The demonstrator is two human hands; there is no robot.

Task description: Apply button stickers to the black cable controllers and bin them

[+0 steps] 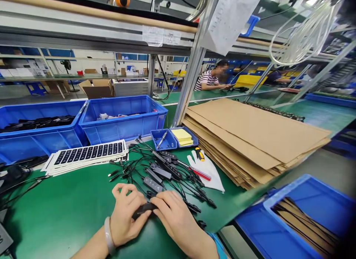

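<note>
A slim black piece, which looks like one of the inline button controllers in the pile, is held low over the green tabletop. My left hand, with a pale bangle at the wrist, pinches one end, its index finger raised and curled. At the other end, my right hand closes its fingertips on the piece, hiding part of it. Just beyond my hands lies a tangled heap of black button controllers with cables and plugs. White sheets of black button labels lie to the left.
Blue bins line the back. Two small trays hold a pen and yellow notes. A white glove lies under a red-handled tool. Cardboard sheets are stacked right. A person sits beyond.
</note>
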